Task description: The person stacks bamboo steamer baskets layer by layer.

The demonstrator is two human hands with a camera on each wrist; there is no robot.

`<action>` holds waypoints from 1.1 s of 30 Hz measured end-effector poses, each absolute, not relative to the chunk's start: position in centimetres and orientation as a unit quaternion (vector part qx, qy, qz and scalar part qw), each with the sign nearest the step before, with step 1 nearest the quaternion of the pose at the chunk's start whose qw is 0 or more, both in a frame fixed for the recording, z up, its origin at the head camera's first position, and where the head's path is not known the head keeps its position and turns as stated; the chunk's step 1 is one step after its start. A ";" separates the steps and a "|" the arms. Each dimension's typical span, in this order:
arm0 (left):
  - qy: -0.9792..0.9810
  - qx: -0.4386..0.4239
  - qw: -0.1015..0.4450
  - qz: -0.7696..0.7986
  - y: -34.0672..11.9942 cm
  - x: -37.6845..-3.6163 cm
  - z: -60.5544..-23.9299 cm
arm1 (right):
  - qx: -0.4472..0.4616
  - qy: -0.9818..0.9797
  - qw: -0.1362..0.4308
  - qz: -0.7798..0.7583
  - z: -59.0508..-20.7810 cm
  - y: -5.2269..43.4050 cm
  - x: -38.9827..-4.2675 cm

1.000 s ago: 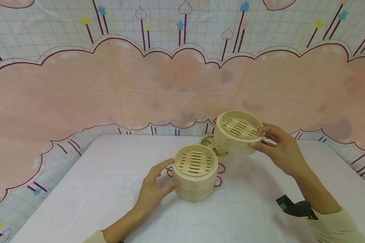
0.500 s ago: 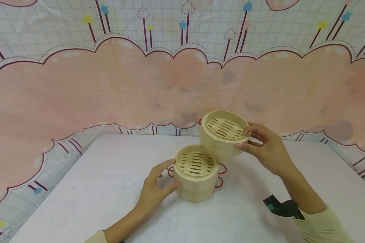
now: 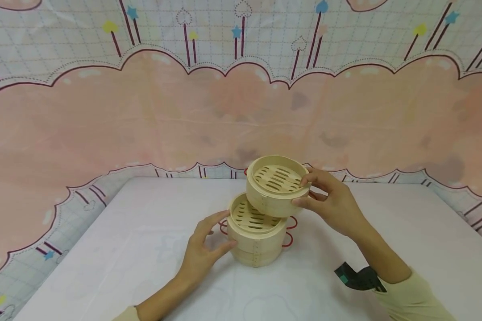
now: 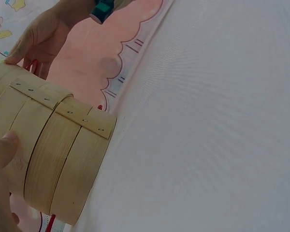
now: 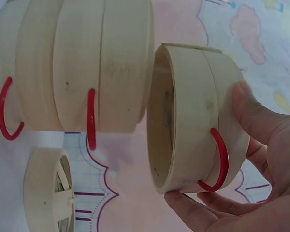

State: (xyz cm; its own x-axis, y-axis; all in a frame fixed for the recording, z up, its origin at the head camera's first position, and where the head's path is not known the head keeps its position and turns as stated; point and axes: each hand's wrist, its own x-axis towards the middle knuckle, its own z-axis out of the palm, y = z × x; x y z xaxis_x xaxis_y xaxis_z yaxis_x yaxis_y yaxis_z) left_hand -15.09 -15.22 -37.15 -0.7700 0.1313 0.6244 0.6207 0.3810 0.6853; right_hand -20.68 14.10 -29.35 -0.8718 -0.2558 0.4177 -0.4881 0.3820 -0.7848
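Observation:
A bamboo steamer stack (image 3: 258, 238) with red wire handles stands on the white table (image 3: 144, 249). My left hand (image 3: 204, 249) rests against its left side, thumb on the wall (image 4: 53, 150), fingers fairly straight. My right hand (image 3: 330, 204) grips a second bamboo steamer tier (image 3: 277, 185) by its rim, held in the air just above and to the right of the stack (image 5: 72, 67). In the right wrist view the held tier (image 5: 193, 121) shows a red handle under my thumb. A bamboo lid (image 5: 50, 191) lies on the table behind the stack.
A pink cloud-patterned backdrop (image 3: 241, 102) rises behind and round the table. A black and green wrist strap (image 3: 355, 277) sits on my right forearm. White table surface stretches to the left and front of the stack.
My right hand has carried the steamer tier leftward and lower, from beside the lid to just over the stack. The left hand has stayed on the stack.

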 end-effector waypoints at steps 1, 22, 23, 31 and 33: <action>-0.795 -0.236 0.242 -0.504 -15.2 -15.1 -37.1 | 0.227 -0.824 0.112 0.508 -29.4 14.0 -20.7; -0.804 -0.238 0.224 -0.497 -16.3 -17.2 -40.3 | 0.221 -0.826 0.073 0.514 -30.1 12.2 -19.9; -0.803 -0.238 0.225 -0.497 -16.3 -17.2 -40.3 | 0.222 -0.824 0.072 0.516 -30.1 12.1 -19.9; -0.796 -0.248 0.250 -0.492 -16.3 -17.2 -40.1 | 0.222 -0.822 0.069 0.520 -30.3 11.8 -19.7; -0.794 -0.250 0.262 -0.489 -16.3 -17.2 -40.0 | 0.220 -0.823 0.068 0.520 -30.2 11.7 -19.6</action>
State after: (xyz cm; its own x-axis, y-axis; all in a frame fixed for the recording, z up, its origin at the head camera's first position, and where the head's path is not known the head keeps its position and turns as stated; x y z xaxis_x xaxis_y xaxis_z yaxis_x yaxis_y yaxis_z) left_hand -17.20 -16.26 -40.02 -0.7375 0.1403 0.6607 0.6531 0.3974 0.6446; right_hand -19.61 11.71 -30.24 -0.8937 -0.2913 0.3414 -0.4333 0.3627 -0.8250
